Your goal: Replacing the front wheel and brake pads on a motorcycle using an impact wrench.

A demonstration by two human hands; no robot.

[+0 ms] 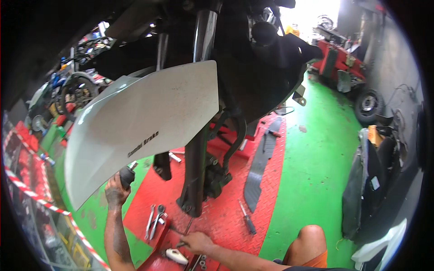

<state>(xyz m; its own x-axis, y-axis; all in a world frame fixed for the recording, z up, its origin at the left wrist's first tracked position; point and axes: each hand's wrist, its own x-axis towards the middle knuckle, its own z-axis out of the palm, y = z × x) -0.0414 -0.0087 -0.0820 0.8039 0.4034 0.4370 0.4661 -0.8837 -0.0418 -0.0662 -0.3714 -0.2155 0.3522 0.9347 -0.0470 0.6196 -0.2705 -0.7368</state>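
The white front fender (pixel 149 117) of a motorcycle spans the upper middle, below the fork tubes (pixel 205 36). My left hand (pixel 117 190) is closed around a black tool (pixel 127 177) with a shiny metal tip, just under the fender's lower edge. Its full shape is hidden. Low in the middle, my right hand (pixel 197 243) has its fingers wrapped around a thin metal tool (pixel 188 227), near the bottom of the dark fork leg (pixel 193 180). A brake caliper (pixel 217 178) is attached beside that leg.
A ratchet (pixel 156 221) and a wrench (pixel 149 222) lie on the red platform (pixel 226 226), a screwdriver (pixel 247 217) to their right. Beyond lies a grey panel (pixel 260 167). Black body panels (pixel 366 185) lean by the right wall; striped tape (pixel 40 198) runs along the left.
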